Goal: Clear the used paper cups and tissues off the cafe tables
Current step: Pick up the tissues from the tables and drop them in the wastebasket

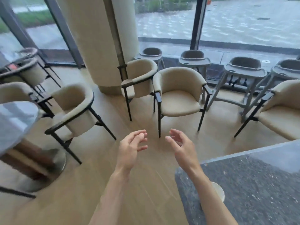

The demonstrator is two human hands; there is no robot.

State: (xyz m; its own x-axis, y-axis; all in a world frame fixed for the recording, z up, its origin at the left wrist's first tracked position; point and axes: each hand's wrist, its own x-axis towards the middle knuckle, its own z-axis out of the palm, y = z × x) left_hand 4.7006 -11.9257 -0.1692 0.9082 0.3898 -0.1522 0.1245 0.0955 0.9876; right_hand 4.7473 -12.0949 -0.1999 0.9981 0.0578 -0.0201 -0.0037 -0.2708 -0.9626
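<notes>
A white paper cup (pixel 219 193) stands on the dark speckled table (pixel 253 189) at the lower right, partly hidden behind my right forearm. My left hand (pixel 132 149) hovers over the wooden floor with loosely curled fingers and holds nothing. My right hand (pixel 181 146) is raised beside it, fingers relaxed and spread, also holding nothing. Both hands are in front of the cup and away from it. No tissues show in this view.
A round grey table (pixel 14 120) on a metal base stands at the left. Several beige armchairs (pixel 178 95) ring the floor ahead. Grey high chairs (pixel 243 73) line the window. A thick pillar (pixel 99 43) rises in the middle.
</notes>
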